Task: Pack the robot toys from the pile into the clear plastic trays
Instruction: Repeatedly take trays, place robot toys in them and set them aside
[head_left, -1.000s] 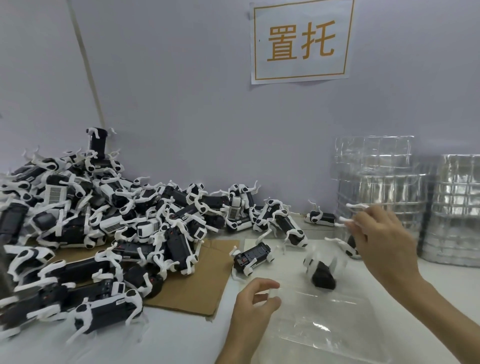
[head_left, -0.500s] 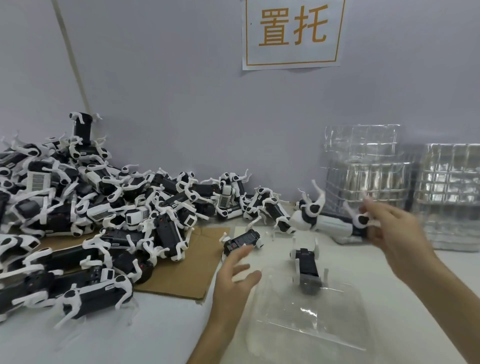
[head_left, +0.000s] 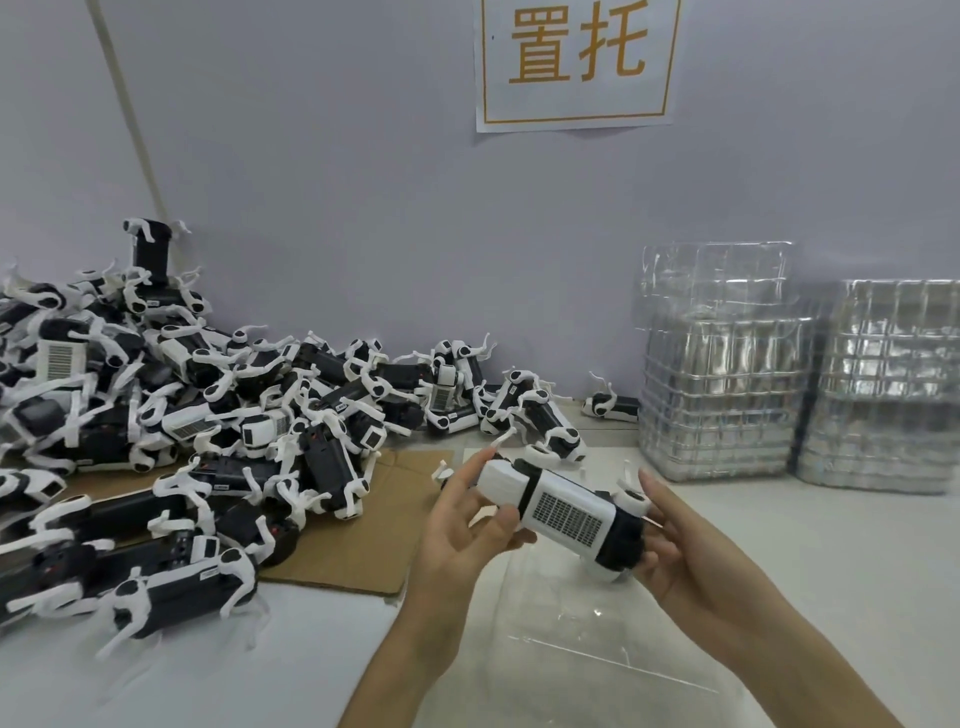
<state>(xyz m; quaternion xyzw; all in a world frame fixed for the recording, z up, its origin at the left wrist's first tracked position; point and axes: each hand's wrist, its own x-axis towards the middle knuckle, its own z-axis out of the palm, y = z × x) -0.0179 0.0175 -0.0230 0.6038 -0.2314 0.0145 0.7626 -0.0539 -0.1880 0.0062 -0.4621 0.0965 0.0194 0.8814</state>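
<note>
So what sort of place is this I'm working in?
Probably a toy factory packing station: a big pile of identical robot toys on the bench, stacks of clear plastic trays by the wall, a printed sign above. The left hand and right hand hold one toy.

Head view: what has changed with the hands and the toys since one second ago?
The right hand took a robot toy from beside the tray stacks and carried it left, over the clear tray. The left hand, empty before, now holds its other end. The pile and the stacks stayed as they were.
</note>
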